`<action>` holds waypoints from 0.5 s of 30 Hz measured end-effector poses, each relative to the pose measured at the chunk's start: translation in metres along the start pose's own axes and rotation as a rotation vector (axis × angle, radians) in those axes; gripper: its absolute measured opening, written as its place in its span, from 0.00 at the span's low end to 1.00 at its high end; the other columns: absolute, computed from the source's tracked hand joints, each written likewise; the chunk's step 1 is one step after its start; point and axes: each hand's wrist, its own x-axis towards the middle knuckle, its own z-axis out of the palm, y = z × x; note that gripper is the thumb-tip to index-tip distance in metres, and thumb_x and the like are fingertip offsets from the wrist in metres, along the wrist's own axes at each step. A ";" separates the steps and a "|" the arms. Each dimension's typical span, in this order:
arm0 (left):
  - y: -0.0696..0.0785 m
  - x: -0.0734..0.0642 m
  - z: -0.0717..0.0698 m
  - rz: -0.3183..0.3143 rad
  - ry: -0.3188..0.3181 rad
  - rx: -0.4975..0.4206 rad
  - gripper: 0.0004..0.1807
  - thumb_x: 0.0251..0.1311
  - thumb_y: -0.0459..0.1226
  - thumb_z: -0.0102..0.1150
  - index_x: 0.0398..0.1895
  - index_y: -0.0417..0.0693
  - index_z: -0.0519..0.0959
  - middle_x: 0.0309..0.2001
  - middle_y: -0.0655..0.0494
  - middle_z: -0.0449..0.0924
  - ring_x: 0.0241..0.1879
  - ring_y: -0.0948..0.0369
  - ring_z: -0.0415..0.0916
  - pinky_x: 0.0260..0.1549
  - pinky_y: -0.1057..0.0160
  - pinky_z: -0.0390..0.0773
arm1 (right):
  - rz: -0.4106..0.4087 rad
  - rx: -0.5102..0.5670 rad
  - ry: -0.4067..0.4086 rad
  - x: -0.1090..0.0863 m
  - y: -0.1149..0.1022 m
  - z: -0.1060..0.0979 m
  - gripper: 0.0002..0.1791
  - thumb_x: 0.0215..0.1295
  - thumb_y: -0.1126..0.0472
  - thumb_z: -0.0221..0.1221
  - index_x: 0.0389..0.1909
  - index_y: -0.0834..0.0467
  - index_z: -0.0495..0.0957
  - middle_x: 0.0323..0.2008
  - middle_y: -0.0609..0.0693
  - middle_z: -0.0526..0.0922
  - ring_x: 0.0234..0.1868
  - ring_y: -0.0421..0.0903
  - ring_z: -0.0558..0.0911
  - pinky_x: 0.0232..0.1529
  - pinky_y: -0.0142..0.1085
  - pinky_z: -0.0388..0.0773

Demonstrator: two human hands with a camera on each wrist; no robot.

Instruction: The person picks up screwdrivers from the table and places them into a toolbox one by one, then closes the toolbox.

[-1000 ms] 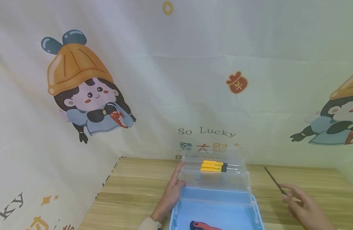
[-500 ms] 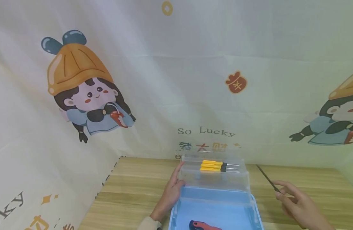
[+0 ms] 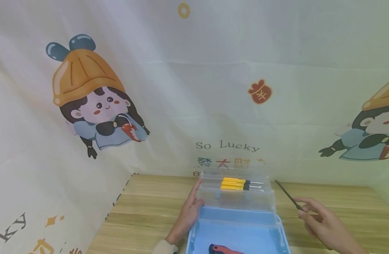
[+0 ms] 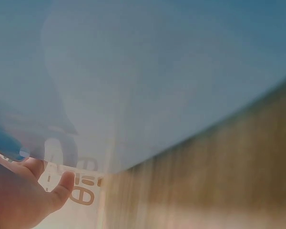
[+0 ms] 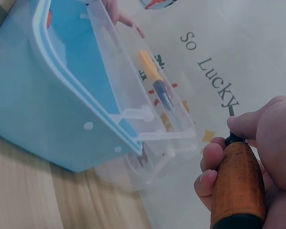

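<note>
In my right hand (image 3: 321, 222) I hold a screwdriver (image 5: 238, 181) with an orange handle and a black collar. Its thin dark shaft points up and leftward, the tip just right of the clear tray (image 3: 239, 199). That tray stands raised at the back of a blue toolbox (image 3: 189, 240). Several small screwdrivers (image 3: 234, 184) with yellow handles lie side by side in its rear section. My left hand (image 3: 189, 213) grips the tray's left end, thumb toward the front and index finger reaching along to the back.
A red and black handled tool (image 3: 226, 249) lies inside the toolbox, partly cut off by the frame's lower edge. The wooden table (image 3: 150, 197) ends against a printed cloth (image 3: 169, 106) at the back and left.
My right hand has moved left with the screwdriver, bringing its tip closer to the clear tray. The left hand stays at the tray's end.
</note>
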 end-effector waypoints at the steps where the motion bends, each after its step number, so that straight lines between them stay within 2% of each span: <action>1: 0.000 0.000 0.000 0.001 -0.001 -0.001 0.37 0.71 0.31 0.39 0.77 0.73 0.51 0.78 0.55 0.51 0.73 0.48 0.58 0.69 0.43 0.63 | -0.016 0.008 -0.002 0.000 0.000 0.001 0.18 0.74 0.63 0.53 0.62 0.58 0.70 0.32 0.46 0.72 0.14 0.43 0.71 0.10 0.34 0.68; 8: 0.000 0.000 -0.001 0.009 -0.004 -0.001 0.37 0.71 0.31 0.39 0.78 0.72 0.50 0.77 0.52 0.55 0.68 0.47 0.65 0.64 0.46 0.72 | -0.085 0.026 -0.014 0.003 -0.003 0.007 0.18 0.72 0.67 0.54 0.60 0.56 0.71 0.32 0.44 0.72 0.13 0.41 0.71 0.10 0.33 0.68; 15: -0.001 -0.001 -0.001 0.015 -0.003 -0.002 0.37 0.71 0.31 0.39 0.78 0.71 0.51 0.76 0.52 0.56 0.68 0.48 0.66 0.63 0.47 0.72 | -0.136 0.074 -0.037 0.006 -0.009 0.014 0.18 0.72 0.68 0.54 0.60 0.55 0.72 0.32 0.44 0.73 0.12 0.40 0.69 0.09 0.32 0.67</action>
